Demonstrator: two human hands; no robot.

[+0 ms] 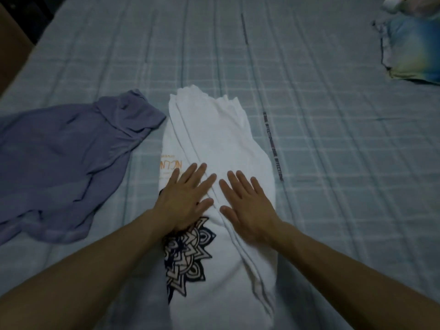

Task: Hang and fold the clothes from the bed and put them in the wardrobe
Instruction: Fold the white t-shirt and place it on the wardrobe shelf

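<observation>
A white shirt (214,148), folded lengthwise into a long strip, lies down the middle of the bed (321,115), running from about 12 o'clock toward 6. Both of the person's hands lie flat on it, fingers straight and spread, gripping nothing: the left hand (184,201) presses the side nearer 9 o'clock, just above a dark mandala-like print (185,256), and the right hand (245,210) presses the plain white side toward 3 o'clock. The thumbs nearly meet over a long crease. At 9 o'clock a blue-grey garment (59,167) lies loosely spread (still unfolded), its edge just beside the shirt. Far off at 2 o'clock sits something tie-dyed, possibly a pillow (414,48); the dim corner makes it hard to tell.
</observation>
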